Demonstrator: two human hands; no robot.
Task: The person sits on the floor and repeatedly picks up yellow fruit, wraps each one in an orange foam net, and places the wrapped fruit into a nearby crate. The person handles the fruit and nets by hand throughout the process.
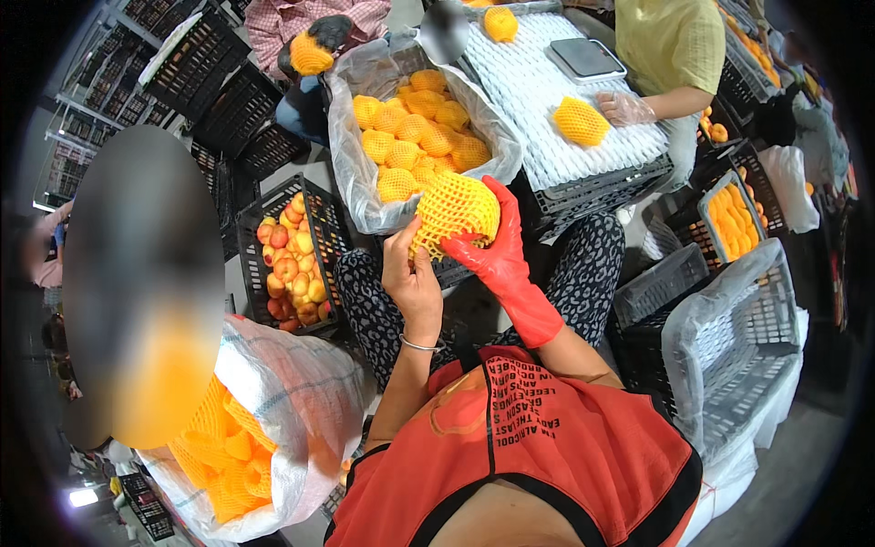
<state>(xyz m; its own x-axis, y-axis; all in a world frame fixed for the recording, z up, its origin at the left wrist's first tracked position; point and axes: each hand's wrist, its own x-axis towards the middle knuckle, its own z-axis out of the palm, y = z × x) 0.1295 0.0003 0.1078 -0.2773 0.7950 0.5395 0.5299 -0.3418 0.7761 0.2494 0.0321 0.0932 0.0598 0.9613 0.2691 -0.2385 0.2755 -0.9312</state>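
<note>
A yellow foam fruit net [461, 208], rounded and bulging, is held up between my two hands. My left hand [413, 280], bare with a bangle at the wrist, pinches the net's near left edge between thumb and fingers. Around its right side curls my right hand [502, 249] in a red rubber glove, some fingers at the open end. What lies inside the net is hidden. Just beyond is a crate lined with clear plastic [362, 208], holding several net-wrapped fruits [413, 130]. A black crate of bare peach-like fruits [290, 267] stands to the left.
At lower left, a white woven sack [301, 410] holds orange foam nets [229, 451]. A padded crate stack [519, 89] bears a scale [586, 58] and wrapped fruit [581, 121], beside a co-worker's gloved hand [623, 109]. Another co-worker's black-gloved hand [329, 33] holds wrapped fruit. A lined crate [731, 369] stands right.
</note>
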